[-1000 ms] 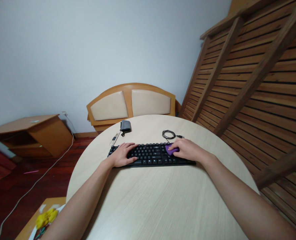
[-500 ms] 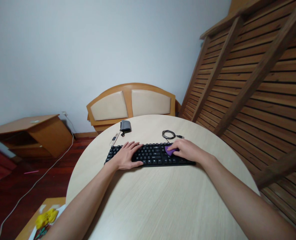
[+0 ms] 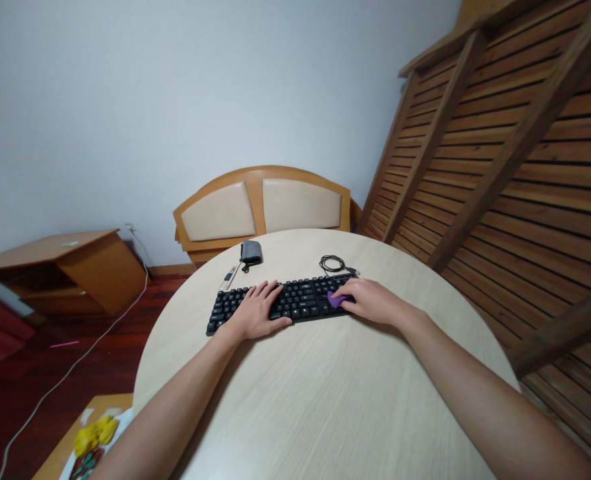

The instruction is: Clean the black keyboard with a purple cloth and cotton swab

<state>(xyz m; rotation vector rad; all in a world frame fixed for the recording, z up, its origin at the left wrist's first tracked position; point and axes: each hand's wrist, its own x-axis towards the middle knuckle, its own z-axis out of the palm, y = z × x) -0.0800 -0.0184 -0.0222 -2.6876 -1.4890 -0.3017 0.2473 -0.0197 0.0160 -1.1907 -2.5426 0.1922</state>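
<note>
A black keyboard point(image 3: 302, 298) lies on the round pale table point(image 3: 315, 393), its right end angled away from me. My left hand point(image 3: 258, 312) rests on the keyboard's left part with fingers spread and the thumb along its near edge. In my right hand point(image 3: 368, 299) is a soft purple lump point(image 3: 335, 300), pinched against the keys at the right part. Whether it is cloth or putty I cannot tell. The right hand hides the keyboard's far right keys. Just behind the keyboard lies its coiled black cable point(image 3: 332, 263) with a plug.
A small grey pouch point(image 3: 251, 252) and a small flat strip with a dark piece point(image 3: 230, 276) lie on the table's far left. A wooden headboard point(image 3: 258, 187) stands behind, a slatted wooden panel point(image 3: 495, 173) at right, a low cabinet point(image 3: 100, 267) at left.
The keyboard has turned, its right end swinging away from me and its cable shifting slightly left. My left hand has moved a little to the right. My right hand keeps hold of the purple lump.
</note>
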